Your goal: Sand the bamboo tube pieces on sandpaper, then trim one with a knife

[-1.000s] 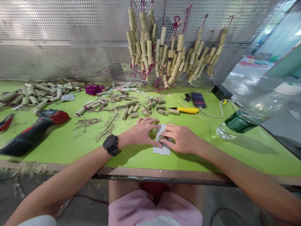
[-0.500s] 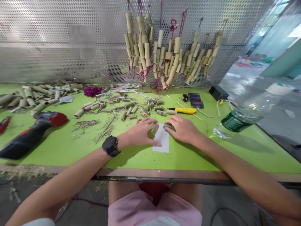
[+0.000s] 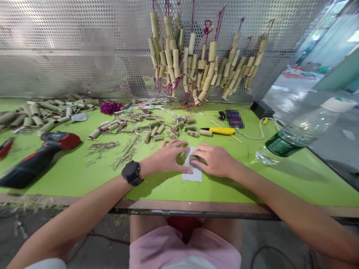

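Right hand point(image 3: 215, 160) — you are gripping a short bamboo piece point(image 3: 193, 159), bringing it back from the upper right edge of the white paper point(image 3: 195, 176) onto its middle, centre of the frame; rubbing is apparently continuing. Left hand point(image 3: 169, 157) — open, thumb resting on the paper.

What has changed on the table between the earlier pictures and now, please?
The right hand, holding a short bamboo piece, moved out to the far right corner of the white paper, then came back leftward and nearer the person. Nothing was visibly let go or newly taken. The left hand stayed spread at the paper's left side; the yellow knife and bottle stayed put.
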The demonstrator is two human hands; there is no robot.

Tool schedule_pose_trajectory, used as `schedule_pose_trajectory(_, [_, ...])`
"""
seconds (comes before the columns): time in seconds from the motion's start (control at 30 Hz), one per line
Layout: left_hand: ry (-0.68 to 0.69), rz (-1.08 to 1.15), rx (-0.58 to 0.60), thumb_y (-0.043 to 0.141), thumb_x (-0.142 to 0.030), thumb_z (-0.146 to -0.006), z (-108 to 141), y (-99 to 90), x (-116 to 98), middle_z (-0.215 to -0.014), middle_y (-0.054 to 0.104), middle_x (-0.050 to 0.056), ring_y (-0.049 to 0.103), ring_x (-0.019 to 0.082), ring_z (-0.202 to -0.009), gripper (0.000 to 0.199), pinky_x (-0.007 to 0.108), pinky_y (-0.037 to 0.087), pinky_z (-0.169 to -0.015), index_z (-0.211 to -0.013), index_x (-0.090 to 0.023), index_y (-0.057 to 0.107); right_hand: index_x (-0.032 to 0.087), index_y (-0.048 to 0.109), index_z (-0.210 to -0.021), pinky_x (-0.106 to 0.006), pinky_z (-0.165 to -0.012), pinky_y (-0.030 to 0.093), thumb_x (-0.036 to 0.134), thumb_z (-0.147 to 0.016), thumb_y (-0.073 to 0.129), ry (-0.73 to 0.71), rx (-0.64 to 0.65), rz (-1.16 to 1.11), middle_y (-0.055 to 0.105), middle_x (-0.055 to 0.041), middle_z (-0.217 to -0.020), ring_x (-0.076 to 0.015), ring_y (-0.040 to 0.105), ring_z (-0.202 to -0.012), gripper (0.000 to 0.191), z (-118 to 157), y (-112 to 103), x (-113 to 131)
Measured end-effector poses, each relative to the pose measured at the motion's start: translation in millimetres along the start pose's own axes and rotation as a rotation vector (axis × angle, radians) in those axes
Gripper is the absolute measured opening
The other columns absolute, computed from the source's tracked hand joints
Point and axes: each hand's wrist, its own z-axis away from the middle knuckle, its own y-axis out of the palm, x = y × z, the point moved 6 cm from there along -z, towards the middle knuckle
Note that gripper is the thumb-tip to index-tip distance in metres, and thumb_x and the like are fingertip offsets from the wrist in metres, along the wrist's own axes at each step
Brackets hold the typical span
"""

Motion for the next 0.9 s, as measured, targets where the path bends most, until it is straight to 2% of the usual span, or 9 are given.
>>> schedule_pose_trajectory(0.13, [0.014, 0.013, -0.012, 0.075, -0.086, -0.079, 0, 0.5, 1, -0.166, 0.050, 0.016, 0.042, 0.047, -0.153, 0.092, 0.065, 0.032, -0.124, -0.148, -0.026, 0.066, 0.014, 0.078, -0.120, -0.036, -0.077, 0.050, 0.038, -0.108, 0.058, 0.156, -0.063, 0.100, 0.077, -0.0156, -0.117, -0.0293, 0.069, -0.109, 0.033, -4, -5, -27])
schedule_pose_trajectory(0.27, [0.013, 0.002, -0.001, 0.074, -0.086, -0.079, 0, 0.4, -1, -0.167, 0.050, 0.017, 0.042, 0.048, -0.153, 0.092, 0.064, 0.032, -0.124, -0.148, -0.026, 0.066, 0.014, 0.078, -0.119, -0.036, -0.076, 0.050, 0.036, -0.106, 0.061, 0.183, -0.116, 0.101, 0.076, -0.0153, -0.117, -0.0293, 0.070, -0.107, 0.030, -3, -7, -35])
schedule_pose_trajectory(0.43, [0.000, -0.013, -0.005, 0.075, -0.085, -0.079, 1, -1.4, -2, -0.167, 0.050, 0.017, 0.041, 0.047, -0.153, 0.094, 0.063, 0.032, -0.124, -0.150, -0.025, 0.065, 0.015, 0.078, -0.120, -0.035, -0.075, 0.050, 0.039, -0.109, 0.057, 0.081, -0.041, 0.016, 0.077, -0.0130, -0.110, -0.0258, 0.071, -0.095, 0.034, 0, -1, -14])
schedule_pose_trajectory(0.63, [-0.004, -0.004, 0.003, 0.077, -0.085, -0.077, 1, -3.2, -3, -0.166, 0.051, 0.015, 0.042, 0.047, -0.152, 0.093, 0.062, 0.032, -0.124, -0.149, -0.027, 0.066, 0.016, 0.079, -0.117, -0.035, -0.082, 0.052, 0.033, -0.109, 0.055, -0.077, 0.008, -0.044, 0.077, -0.0147, -0.119, -0.0269, 0.072, -0.104, 0.031, 6, 2, 17])
schedule_pose_trajectory(0.9, [-0.004, -0.016, 0.001, 0.080, -0.079, -0.079, 2, -3.8, -5, -0.167, 0.051, 0.014, 0.042, 0.046, -0.153, 0.088, 0.064, 0.032, -0.124, -0.148, -0.027, 0.066, 0.018, 0.080, -0.112, -0.035, -0.081, 0.051, 0.035, -0.109, 0.055, -0.101, 0.007, -0.019, 0.079, -0.0138, -0.116, -0.0269, 0.071, -0.105, 0.030, 6, 1, 17])
